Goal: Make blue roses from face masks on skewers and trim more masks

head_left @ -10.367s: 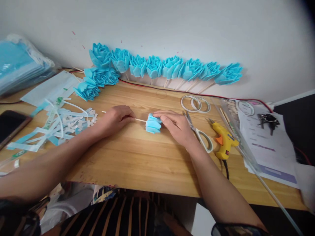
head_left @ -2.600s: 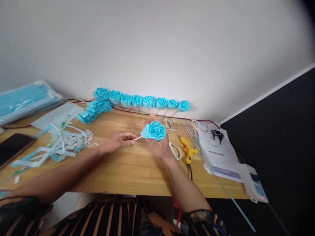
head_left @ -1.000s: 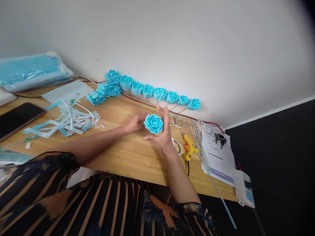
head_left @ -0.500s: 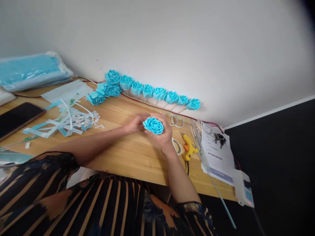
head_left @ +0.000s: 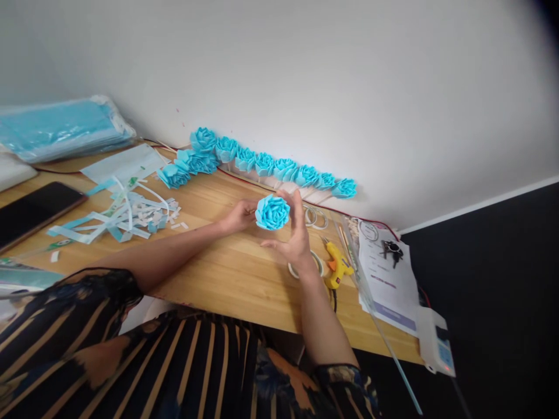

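A blue handmade flower (head_left: 272, 212) with layered petals faces me above the middle of the table. My left hand (head_left: 239, 216) is closed at its left side and holds it from behind; the fingertips and any stem are hidden by the bloom. Around the right side of the flower, my right hand (head_left: 299, 233) is open, its thumb and fingers spread apart from the petals. Several similar blue flowers (head_left: 285, 169) rest in a row against the wall.
A yellow glue gun (head_left: 338, 266), tape rolls (head_left: 293, 269) and papers with keys (head_left: 386, 279) lie to the right. On the left are a phone (head_left: 39, 212), cut strips and scraps (head_left: 152, 212), and a plastic pack of blue sheets (head_left: 65, 128).
My right hand has let go of the flower, its fingers spreading away from the petals. The bloom now looks wider and more open, and sits slightly higher.
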Available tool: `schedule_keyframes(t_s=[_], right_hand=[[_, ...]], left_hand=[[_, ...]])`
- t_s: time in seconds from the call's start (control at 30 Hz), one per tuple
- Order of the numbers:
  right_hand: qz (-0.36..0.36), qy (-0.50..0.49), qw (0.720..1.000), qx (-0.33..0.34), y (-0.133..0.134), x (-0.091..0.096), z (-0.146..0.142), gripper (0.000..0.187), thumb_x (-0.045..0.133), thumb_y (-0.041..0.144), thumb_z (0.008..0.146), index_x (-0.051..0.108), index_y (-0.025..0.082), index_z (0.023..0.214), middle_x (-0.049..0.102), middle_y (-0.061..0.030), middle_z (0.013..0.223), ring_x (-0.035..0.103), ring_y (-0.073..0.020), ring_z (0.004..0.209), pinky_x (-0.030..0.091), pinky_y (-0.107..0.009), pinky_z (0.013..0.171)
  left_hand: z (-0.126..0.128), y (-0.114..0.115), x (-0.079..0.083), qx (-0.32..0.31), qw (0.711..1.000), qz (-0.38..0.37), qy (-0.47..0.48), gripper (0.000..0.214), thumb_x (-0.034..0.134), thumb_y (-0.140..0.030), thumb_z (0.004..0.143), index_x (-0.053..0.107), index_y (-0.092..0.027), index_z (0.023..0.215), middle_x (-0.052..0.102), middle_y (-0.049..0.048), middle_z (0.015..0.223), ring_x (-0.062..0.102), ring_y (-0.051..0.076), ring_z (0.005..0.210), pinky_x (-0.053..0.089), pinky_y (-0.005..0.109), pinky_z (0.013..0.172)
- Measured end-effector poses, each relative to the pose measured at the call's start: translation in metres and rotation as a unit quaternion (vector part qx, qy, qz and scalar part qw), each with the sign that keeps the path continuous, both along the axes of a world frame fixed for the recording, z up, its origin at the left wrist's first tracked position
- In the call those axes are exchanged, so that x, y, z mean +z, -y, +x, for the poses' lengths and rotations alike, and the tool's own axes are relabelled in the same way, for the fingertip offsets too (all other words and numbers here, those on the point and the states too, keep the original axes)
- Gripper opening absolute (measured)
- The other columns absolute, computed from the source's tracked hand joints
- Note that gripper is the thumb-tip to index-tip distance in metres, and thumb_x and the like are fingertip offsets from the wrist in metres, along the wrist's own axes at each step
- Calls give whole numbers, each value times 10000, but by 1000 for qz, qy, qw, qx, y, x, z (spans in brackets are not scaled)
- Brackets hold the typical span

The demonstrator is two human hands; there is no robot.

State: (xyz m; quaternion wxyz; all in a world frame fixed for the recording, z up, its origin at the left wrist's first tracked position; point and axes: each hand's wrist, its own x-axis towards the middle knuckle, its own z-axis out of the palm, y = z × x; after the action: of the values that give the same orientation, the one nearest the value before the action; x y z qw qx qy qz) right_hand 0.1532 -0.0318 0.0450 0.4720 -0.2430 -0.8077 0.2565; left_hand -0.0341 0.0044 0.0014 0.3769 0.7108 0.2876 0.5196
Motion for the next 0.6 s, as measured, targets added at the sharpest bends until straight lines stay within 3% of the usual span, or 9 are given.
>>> schedule_keyframes(t_s=[0.17, 0.3, 0.4, 0.6], right_hand=[[-8, 1, 1000, -8, 1, 3, -1, 1205, 843, 602, 688, 126, 331, 1618, 498, -129, 1542, 422, -309, 1471, 393, -543, 1185], [33, 22, 999, -27, 4, 7, -3, 819, 824, 515, 760, 462, 328, 1470, 663, -81, 1359, 568, -311, 1335, 392, -563, 1173], [72, 7, 995, -69, 5, 9, -5, 518, 799, 443, 797, 621, 322, 1268, 719, -49, 1245, 631, -297, 1240, 426, -553, 1140], [77, -27, 988, -129, 1, 1, -4, 433, 786, 382, 810, 640, 298, 1209, 726, -59, 1199, 664, -278, 1145, 520, -480, 1020]], left_hand=[[0, -1, 1, -27, 999, 23, -20, 436, 696, -589, 838, 742, -159, 785, 765, 105, 888, 698, 248, 858, 555, 358, 813], [2, 0, -3, -15, 997, 63, -42, 383, 686, -504, 859, 705, -145, 726, 744, 101, 825, 678, 218, 793, 534, 321, 751], [2, -1, -5, 18, 996, 73, -38, 259, 700, -398, 850, 722, -142, 818, 756, 113, 924, 685, 230, 876, 533, 335, 820], [-2, -5, -8, 83, 994, 57, -33, 200, 572, -227, 875, 745, -134, 913, 753, 106, 954, 680, 220, 921, 518, 343, 884]])
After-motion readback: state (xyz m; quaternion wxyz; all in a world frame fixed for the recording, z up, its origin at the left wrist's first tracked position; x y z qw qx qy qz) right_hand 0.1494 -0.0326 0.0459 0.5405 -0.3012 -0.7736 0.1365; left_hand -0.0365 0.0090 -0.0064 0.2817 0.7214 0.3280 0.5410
